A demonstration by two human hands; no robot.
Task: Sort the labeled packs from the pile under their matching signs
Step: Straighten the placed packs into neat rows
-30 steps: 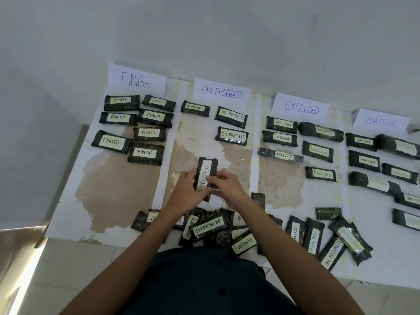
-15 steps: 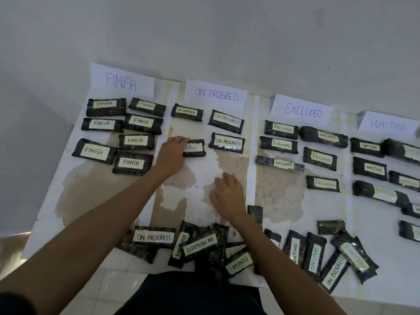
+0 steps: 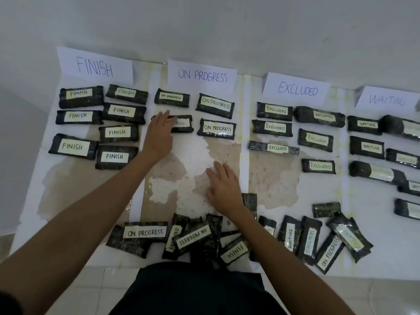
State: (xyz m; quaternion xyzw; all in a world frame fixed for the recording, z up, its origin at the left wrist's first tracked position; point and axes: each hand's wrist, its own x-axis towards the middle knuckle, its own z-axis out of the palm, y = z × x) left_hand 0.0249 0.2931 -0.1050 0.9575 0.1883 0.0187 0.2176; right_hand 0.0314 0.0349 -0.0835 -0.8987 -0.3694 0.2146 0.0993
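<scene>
Four paper signs stand along the wall: FINISH (image 3: 94,69), ON PROGRESS (image 3: 202,76), EXCLUDED (image 3: 297,88) and WAITING (image 3: 386,101). Dark labeled packs lie in columns below each. My left hand (image 3: 159,137) lies flat, fingers stretched, on the left end of an ON PROGRESS pack (image 3: 184,124) in the second row of that column; it covers part of the label. My right hand (image 3: 223,187) rests palm down on the bare table, holding nothing. The unsorted pile (image 3: 195,237) sits at the near edge, under my right forearm.
The table (image 3: 59,189) has a stained, peeling top and white strips dividing the columns. More unsorted packs, labeled WAITING (image 3: 309,241) and ON PROGRESS (image 3: 329,253), lie at the near right. The near table edge runs just behind the pile.
One second ago both hands held the ON PROGRESS pack above the pile. My left hand carried it up into the ON PROGRESS column and laid it down; my right hand dropped to the table.
</scene>
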